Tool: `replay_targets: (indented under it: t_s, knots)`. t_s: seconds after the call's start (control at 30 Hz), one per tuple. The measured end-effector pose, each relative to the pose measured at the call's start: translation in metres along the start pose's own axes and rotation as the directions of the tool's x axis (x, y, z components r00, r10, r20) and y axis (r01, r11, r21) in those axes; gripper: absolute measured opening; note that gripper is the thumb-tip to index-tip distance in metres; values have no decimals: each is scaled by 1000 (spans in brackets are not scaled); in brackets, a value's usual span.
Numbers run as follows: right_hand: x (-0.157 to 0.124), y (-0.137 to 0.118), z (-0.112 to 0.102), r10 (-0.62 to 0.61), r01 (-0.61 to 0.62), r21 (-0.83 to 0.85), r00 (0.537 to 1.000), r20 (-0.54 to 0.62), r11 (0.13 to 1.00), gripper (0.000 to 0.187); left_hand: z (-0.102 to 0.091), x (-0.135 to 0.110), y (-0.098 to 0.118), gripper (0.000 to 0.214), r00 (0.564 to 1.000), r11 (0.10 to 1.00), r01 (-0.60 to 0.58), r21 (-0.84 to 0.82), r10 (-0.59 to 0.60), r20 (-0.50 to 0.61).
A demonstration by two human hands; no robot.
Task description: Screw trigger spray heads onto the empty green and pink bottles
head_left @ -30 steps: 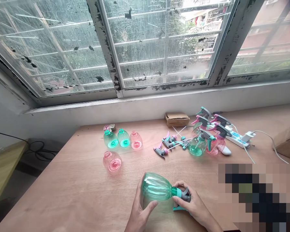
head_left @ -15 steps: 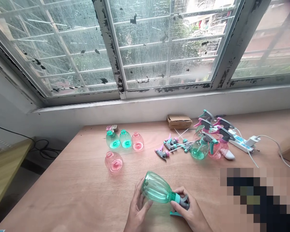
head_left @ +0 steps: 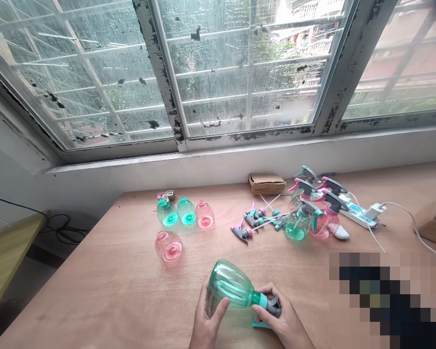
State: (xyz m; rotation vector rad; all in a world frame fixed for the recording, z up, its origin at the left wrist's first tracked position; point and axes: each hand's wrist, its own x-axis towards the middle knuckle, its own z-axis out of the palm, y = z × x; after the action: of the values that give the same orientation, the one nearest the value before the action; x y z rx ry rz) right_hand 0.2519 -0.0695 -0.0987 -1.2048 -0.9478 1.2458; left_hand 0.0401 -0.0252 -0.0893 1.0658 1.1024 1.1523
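Observation:
A green see-through spray bottle lies tilted on its side in the air above the table, its base to the left and its grey and teal spray head to the right. My left hand is closed around the base end, with the thumb along the near side. The fingers of my right hand wrap the spray head and collar at the neck; part of the teal trigger shows below them. Beyond my hands, a pink bottle without a head stands on the table.
Two green bottles and a pink one stand at the back left. Loose spray heads lie mid-table beside finished-looking spray bottles. A cardboard box, a power strip and cables sit along the back.
The view has shifted slightly. Both hands keep hold of the spray bottle, which has turned a little; my left thumb now lies higher against its side.

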Motion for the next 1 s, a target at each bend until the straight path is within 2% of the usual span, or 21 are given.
replay_targets:
  t_s: [0.2,0.33,0.47,0.57,0.7,0.83,1.0]
  knots:
    - [3,-6,2,-5,7,58,999,-42,998,44,-6,2,-2,74,999,998,-19,57,16,51]
    - [4,-4,1,-5,8,52,999,-50,999,44,-2,-2,7,71,998,999,-23,35,21,63]
    - [4,-3,1,-23,23,5,999,-31,1000,41,5,-4,15,63,1000,999,-7,-42,8,16]
    - [4,-3,1,-21,22,9,999,-30,1000,40,5,0,13,60,1000,999,-12,-46,11,-5]
    - [4,-3,-2,3,-4,41,1000,11,999,39,-3,5,5,64,997,999,-45,-9,46,59]
    - [4,-3,-4,13,-16,61,999,45,998,37,-8,5,-3,65,994,1000,-26,-11,27,107]
    - [3,-2,-6,19,-20,25,999,38,1000,36,-7,0,1,69,988,999,-41,-26,45,150]
